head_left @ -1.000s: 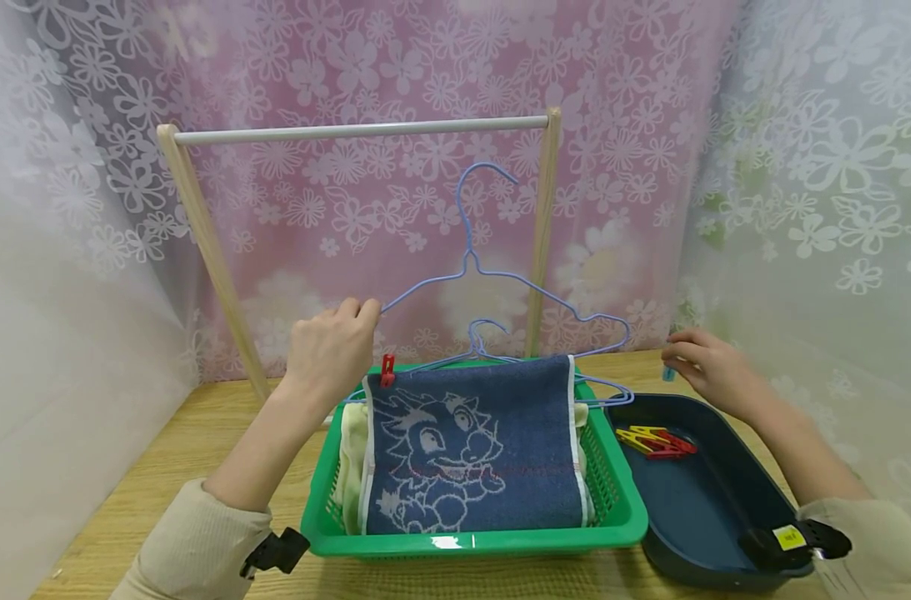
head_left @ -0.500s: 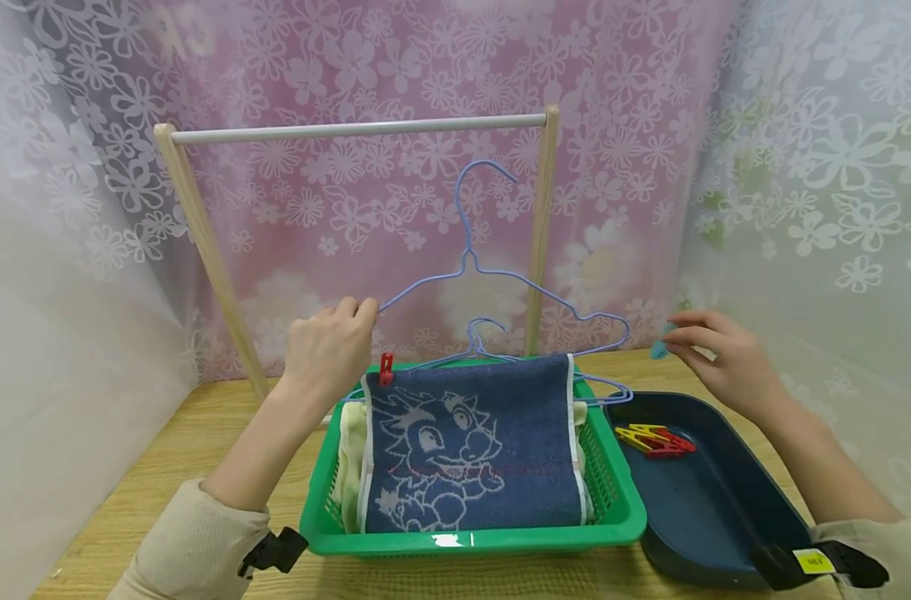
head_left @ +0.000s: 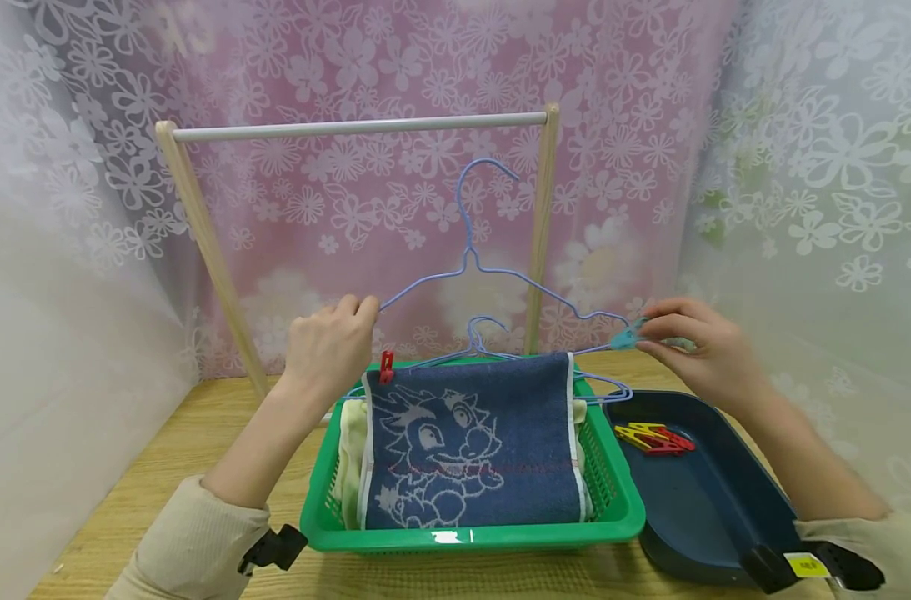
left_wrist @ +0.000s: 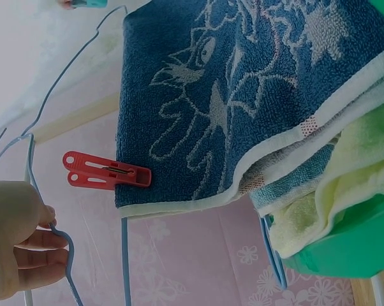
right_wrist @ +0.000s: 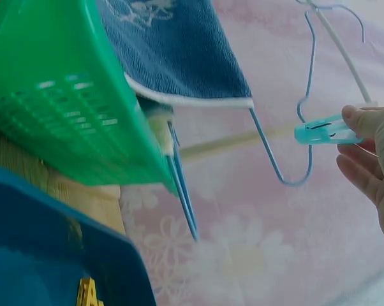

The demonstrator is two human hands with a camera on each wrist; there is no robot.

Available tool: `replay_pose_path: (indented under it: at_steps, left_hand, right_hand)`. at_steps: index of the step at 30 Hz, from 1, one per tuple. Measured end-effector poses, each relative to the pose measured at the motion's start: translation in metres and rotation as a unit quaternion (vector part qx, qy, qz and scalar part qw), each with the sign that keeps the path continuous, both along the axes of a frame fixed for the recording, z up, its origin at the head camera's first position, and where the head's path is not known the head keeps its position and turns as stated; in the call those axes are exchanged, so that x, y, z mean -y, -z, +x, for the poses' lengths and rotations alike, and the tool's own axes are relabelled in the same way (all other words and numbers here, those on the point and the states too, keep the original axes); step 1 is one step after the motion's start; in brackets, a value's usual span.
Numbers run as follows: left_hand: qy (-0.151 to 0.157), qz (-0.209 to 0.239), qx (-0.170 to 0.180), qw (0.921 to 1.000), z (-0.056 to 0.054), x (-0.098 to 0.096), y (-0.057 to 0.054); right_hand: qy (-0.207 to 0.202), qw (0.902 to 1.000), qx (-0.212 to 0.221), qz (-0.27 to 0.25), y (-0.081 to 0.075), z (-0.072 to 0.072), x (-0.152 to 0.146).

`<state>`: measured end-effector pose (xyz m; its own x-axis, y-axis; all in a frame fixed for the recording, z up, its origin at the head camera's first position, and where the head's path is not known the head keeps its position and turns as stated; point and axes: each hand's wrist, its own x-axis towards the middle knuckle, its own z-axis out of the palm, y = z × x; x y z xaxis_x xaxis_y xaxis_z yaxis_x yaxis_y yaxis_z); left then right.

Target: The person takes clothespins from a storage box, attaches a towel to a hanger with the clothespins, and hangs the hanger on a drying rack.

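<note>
My left hand (head_left: pixel 331 346) grips the left shoulder of a blue wire hanger (head_left: pixel 526 283), holding it upright above the basket. Over the hanger's lower bar drapes a dark blue towel (head_left: pixel 473 450) with a pale cartoon dragon. A red clothespin (left_wrist: pixel 106 171) bites the towel's top edge near its left corner. My right hand (head_left: pixel 706 354) pinches a light-blue clothespin (right_wrist: pixel 326 131) between thumb and fingers. Its nose overlaps the hanger's right end in the head view, out to the right of the towel's corner.
A green basket (head_left: pixel 470 540) holds a pale yellow cloth (head_left: pixel 352 454) and more blue hangers (head_left: pixel 608 392). To its right, a dark blue tub (head_left: pixel 710 492) contains yellow and red clothespins (head_left: pixel 653 437). A wooden rack with a white rod (head_left: pixel 357 127) stands behind.
My right hand has risen and moved left, bringing the light-blue clothespin from above the tub to the hanger's right end. My left hand, the hanger and the towel have stayed nearly still.
</note>
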<state>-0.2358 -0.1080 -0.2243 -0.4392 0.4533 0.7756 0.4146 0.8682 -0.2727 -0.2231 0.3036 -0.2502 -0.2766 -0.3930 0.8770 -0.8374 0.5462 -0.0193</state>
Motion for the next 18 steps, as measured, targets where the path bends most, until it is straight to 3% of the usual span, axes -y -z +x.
replay_pose_path:
  at_steps: [5, 13, 18]
  left_hand:
    - [-0.002, 0.000, 0.003, 1.0000, 0.000, 0.000, 0.000]
    - [-0.001, -0.001, 0.005, 1.0000, 0.001, 0.001, 0.000]
    - [0.002, 0.003, 0.002, 1.0000, 0.000, 0.002, 0.000]
  right_hand:
    - [-0.023, 0.9997, 0.006, 0.012, -0.004, 0.000, 0.016]
    - [-0.002, 0.9995, 0.005, 0.033, -0.005, -0.001, 0.038]
    - [-0.017, 0.9983, -0.004, 0.056, -0.003, -0.005, 0.047]
